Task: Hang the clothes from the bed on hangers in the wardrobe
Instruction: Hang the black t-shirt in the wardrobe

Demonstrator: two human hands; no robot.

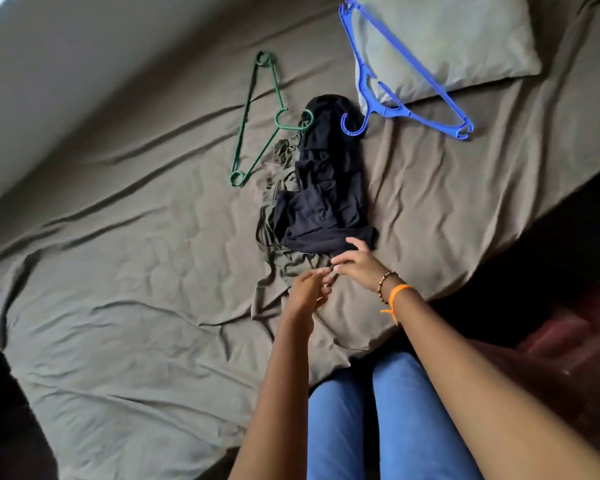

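Dark clothes pile (321, 188) on bed (118, 237), long axis near-to-far. Left hand (307, 291) and right hand (359, 263) at near end, fingers loosely open, empty.

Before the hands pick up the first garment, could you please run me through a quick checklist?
1. Clothes within reach: ok, black garment lies atop olive garment, right by both hands.
2. Left hand free: ok, open.
3. Right hand free: ok, open.
4. Hangers available: ok, green hanger and blue hanger on the bed.
5. Hangers untangled: cannot tell, both hooks touch the black garment.
6. Wardrobe clear: cannot tell, out of view.
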